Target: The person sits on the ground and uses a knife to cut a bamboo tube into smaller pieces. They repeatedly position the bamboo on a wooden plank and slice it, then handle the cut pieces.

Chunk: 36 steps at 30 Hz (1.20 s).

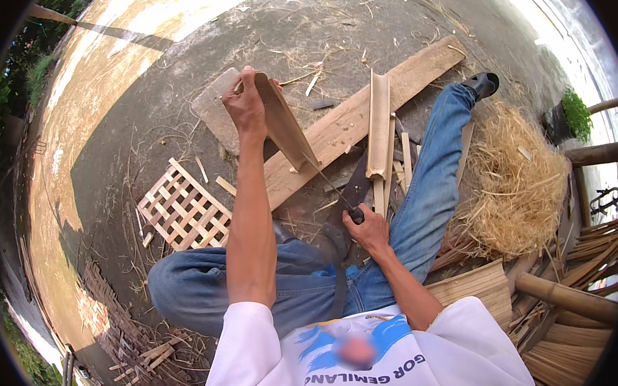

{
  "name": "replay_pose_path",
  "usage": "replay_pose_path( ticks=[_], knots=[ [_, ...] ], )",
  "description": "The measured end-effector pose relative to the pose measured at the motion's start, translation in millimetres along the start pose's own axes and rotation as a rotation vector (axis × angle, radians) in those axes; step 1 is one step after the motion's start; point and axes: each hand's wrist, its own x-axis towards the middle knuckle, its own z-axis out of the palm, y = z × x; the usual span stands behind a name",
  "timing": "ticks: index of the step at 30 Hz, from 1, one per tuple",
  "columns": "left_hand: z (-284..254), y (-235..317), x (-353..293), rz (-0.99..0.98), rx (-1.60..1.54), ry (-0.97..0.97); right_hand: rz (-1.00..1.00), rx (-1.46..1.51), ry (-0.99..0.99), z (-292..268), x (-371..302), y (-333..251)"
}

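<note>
My left hand (245, 105) is closed around the upper end of a split bamboo piece (287, 127), held tilted with its lower end on a long wooden plank (422, 69). Low in front of my lap, my right hand (369, 228) grips the black handle of a knife (333, 188). Its thin blade slants up and left to the bamboo's lower end; whether it cuts in or only touches, I cannot tell. A second split bamboo half (379, 121), hollow side up, lies across the plank to the right, beside narrow strips.
A flat stone block (211, 103) lies beyond my left forearm, with a woven bamboo lattice (185, 209) nearer. Right of my outstretched leg sits a heap of pale shavings (513, 180). Bamboo poles (570, 297) and bundled strips fill the lower right. Scraps litter the concrete ground (257, 33).
</note>
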Motion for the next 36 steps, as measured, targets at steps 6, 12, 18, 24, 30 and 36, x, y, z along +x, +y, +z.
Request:
replay_pose_path(
  ticks=[6, 12, 18, 24, 30, 36],
  knots=[
    [0, -4, -2, 0.009, -0.019, -0.009, 0.118, -0.039, -0.143, 2, 5, -2],
    [-17, -13, 7, 0.125, 0.240, 0.223, 0.162, 0.073, -0.202, 15, 13, 20],
    [12, 1, -24, 0.368, 0.446, 0.565, 0.098, 0.358, 0.000, 14, 11, 10],
    [46, -6, -52, 0.472, 0.520, -0.164, 0.220, 0.488, -0.190, 21, 27, 15],
    [63, -9, -64, 0.405, 0.402, -0.252, 0.219, 0.467, -0.305, 47, 24, 15],
    [76, 17, -68, 0.642, 0.549, 0.019, 0.384, 0.765, -0.320, 41, 30, 28]
  ],
)
